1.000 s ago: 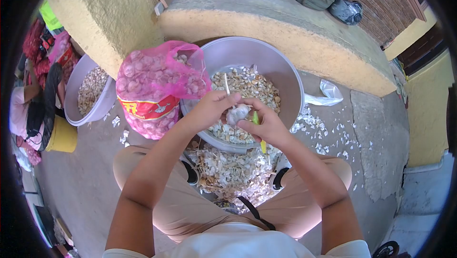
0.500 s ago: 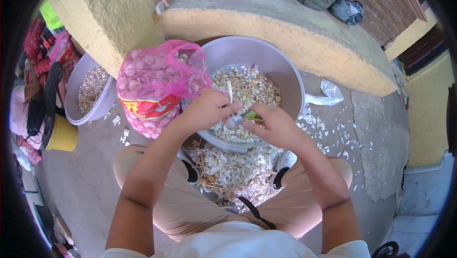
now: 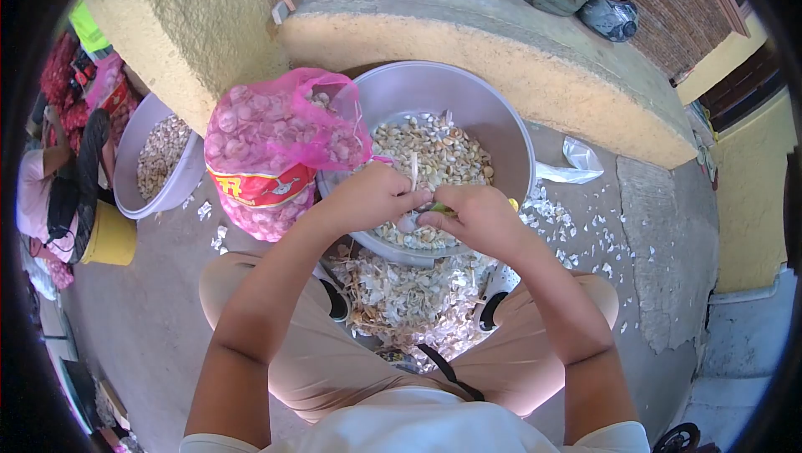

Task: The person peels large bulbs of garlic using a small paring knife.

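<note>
Over the front part of a large pale purple tub (image 3: 510,110), my two hands meet. My left hand (image 3: 380,195) is closed on a garlic bulb (image 3: 408,223), whose pale stem (image 3: 414,169) sticks up between the fingers. My right hand (image 3: 478,217) is wrapped round a small yellow-green tool, mostly hidden by the fingers, and its thumb lies against the bulb. Loose garlic cloves (image 3: 434,148) cover the bottom of the tub. Left of the tub stands a pink mesh bag (image 3: 259,139) full of garlic bulbs.
A heap of garlic skins (image 3: 409,294) lies between my feet. At the left are another tub (image 3: 192,160) of cloves, a yellow bucket (image 3: 113,236) and a seated person (image 3: 42,177). A raised ledge (image 3: 501,60) runs behind the tub; a plastic bag (image 3: 576,165) lies right of it.
My right hand has moved in against my left hand, and the tool between its fingers is now more hidden. The garlic stem has shifted slightly right.
</note>
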{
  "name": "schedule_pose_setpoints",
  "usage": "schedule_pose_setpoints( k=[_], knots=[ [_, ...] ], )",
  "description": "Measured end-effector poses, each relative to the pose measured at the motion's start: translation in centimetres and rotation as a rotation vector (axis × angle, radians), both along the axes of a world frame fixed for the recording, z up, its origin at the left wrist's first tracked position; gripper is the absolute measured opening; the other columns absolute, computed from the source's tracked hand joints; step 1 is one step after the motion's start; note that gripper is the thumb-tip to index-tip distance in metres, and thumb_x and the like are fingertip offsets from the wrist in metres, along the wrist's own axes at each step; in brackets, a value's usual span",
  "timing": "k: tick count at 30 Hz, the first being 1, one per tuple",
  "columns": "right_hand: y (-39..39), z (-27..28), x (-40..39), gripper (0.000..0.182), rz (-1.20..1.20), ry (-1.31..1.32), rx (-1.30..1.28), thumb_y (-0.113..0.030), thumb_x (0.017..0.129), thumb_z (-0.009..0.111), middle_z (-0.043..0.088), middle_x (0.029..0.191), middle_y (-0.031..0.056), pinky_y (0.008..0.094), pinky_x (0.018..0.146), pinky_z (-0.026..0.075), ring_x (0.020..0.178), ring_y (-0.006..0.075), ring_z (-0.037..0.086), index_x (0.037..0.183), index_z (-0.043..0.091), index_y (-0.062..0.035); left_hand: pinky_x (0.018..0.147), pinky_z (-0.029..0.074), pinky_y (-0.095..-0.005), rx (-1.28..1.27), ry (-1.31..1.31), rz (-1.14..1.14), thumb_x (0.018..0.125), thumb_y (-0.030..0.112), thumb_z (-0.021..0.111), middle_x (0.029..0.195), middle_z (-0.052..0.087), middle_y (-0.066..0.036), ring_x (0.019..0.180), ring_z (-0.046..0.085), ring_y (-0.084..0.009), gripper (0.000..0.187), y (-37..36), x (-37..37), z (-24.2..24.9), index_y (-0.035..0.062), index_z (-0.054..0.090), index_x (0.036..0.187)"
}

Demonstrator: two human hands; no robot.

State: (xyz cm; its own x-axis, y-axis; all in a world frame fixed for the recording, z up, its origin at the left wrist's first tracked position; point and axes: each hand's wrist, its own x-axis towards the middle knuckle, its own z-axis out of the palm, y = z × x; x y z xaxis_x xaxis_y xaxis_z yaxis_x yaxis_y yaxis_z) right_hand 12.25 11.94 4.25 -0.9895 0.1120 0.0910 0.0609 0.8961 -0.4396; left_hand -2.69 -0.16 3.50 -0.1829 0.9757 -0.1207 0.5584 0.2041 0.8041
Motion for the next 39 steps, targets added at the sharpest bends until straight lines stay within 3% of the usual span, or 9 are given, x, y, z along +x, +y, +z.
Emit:
schedule_pose_setpoints(
  k=[3, 10, 19, 22, 25, 28, 31, 36, 39],
  knots=[
    [0.3, -0.4, -0.2, 0.033, 0.011, -0.038, -0.07, -0.039, 0.078, 0.057, 0.057, 0.063, 0.0124, 0.0402, 0.055, 0.043, 0.061, 0.0314, 0.057, 0.075, 0.056, -0.0064, 0.043, 0.037, -0.0283, 0.054, 0.005, 0.0, 0.083, 0.029, 0.056, 0.046, 0.05, -0.009, 0.042, 0.044, -0.0105, 0.039, 0.0, -0.1, -0.7, -0.0023, 0.058, 0.06],
    [0.4, -0.3, -0.4, 0.036, 0.083, -0.098, -0.037, -0.042, 0.08, 0.052, 0.056, 0.06, 0.0138, 0.041, 0.054, 0.044, 0.059, 0.032, 0.056, 0.074, 0.057, -0.0077, 0.044, 0.038, -0.0306, 0.038, 0.031, -0.013, 0.082, 0.028, 0.056, 0.048, 0.051, -0.012, 0.042, 0.048, -0.0153, 0.037, -0.2, -0.1, -0.6, -0.003, 0.058, 0.062],
    [-0.9, -2.7, 0.0, 0.034, 0.166, -0.266, 0.106, -0.04, 0.079, 0.054, 0.053, 0.055, 0.0122, 0.0394, 0.051, 0.042, 0.052, 0.0309, 0.054, 0.068, 0.056, -0.0078, 0.049, 0.041, -0.0335, 0.049, 0.021, 0.131, 0.08, 0.033, 0.056, 0.05, 0.053, -0.014, 0.046, 0.053, -0.0223, 0.04, -0.4, -1.5, 0.0, -0.0019, 0.058, 0.06],
    [-0.5, -2.3, 0.1, 0.036, 0.161, -0.252, -0.028, -0.043, 0.075, 0.058, 0.053, 0.054, 0.011, 0.0389, 0.052, 0.042, 0.053, 0.0282, 0.055, 0.071, 0.056, -0.0066, 0.048, 0.041, -0.0331, 0.062, 0.03, 0.12, 0.08, 0.033, 0.056, 0.05, 0.052, -0.014, 0.045, 0.053, -0.0218, 0.041, -0.6, -1.7, -0.7, -0.002, 0.057, 0.059],
    [-0.2, 0.3, 0.2, 0.042, 0.203, -0.349, -0.204, -0.044, 0.073, 0.06, 0.056, 0.064, 0.015, 0.0393, 0.058, 0.044, 0.062, 0.0313, 0.057, 0.076, 0.055, -0.003, 0.048, 0.041, -0.0325, 0.063, 0.048, 0.102, 0.08, 0.033, 0.056, 0.05, 0.052, -0.014, 0.045, 0.053, -0.0205, 0.04, -0.5, -1.7, -1.0, -0.002, 0.058, 0.06],
    [-0.2, 1.0, 0.3, 0.043, 0.14, -0.236, -0.33, -0.042, 0.069, 0.065, 0.056, 0.068, 0.0143, 0.0382, 0.058, 0.044, 0.065, 0.0316, 0.057, 0.077, 0.052, -0.0024, 0.047, 0.04, -0.032, 0.041, -0.023, 0.102, 0.081, 0.032, 0.057, 0.05, 0.053, -0.013, 0.046, 0.053, -0.0189, 0.039, -0.6, -1.7, -0.8, -0.0023, 0.059, 0.061],
    [-0.5, 0.3, 0.1, 0.04, 0.041, 0.057, -0.149, -0.035, 0.066, 0.072, 0.056, 0.072, 0.0104, 0.0338, 0.057, 0.045, 0.063, 0.024, 0.057, 0.081, 0.052, -0.0035, 0.047, 0.04, -0.0315, -0.003, -0.147, 0.113, 0.081, 0.031, 0.057, 0.05, 0.053, -0.011, 0.046, 0.052, -0.017, 0.039, -0.5, -1.5, -0.3, -0.0032, 0.059, 0.062],
    [-0.5, -0.6, -0.1, 0.039, 0.058, 0.191, 0.01, -0.036, 0.067, 0.07, 0.053, 0.069, 0.0099, 0.0346, 0.055, 0.044, 0.063, 0.026, 0.056, 0.081, 0.051, -0.0049, 0.043, 0.039, -0.0229, 0.021, -0.191, 0.048, 0.083, 0.031, 0.056, 0.05, 0.054, -0.002, 0.045, 0.049, -0.0066, 0.037, -0.3, -1.6, -0.9, -0.0004, 0.062, 0.064],
    [-0.5, -0.9, -0.2, 0.037, 0.073, 0.211, 0.056, -0.036, 0.068, 0.068, 0.052, 0.066, 0.0094, 0.0355, 0.053, 0.043, 0.062, 0.0272, 0.055, 0.076, 0.049, -0.0053, 0.043, 0.039, -0.0223, -0.041, -0.218, 0.038, 0.083, 0.031, 0.056, 0.051, 0.054, -0.002, 0.046, 0.049, -0.0066, 0.037, -0.3, -1.6, -0.8, -0.0007, 0.063, 0.065]
  ],
)
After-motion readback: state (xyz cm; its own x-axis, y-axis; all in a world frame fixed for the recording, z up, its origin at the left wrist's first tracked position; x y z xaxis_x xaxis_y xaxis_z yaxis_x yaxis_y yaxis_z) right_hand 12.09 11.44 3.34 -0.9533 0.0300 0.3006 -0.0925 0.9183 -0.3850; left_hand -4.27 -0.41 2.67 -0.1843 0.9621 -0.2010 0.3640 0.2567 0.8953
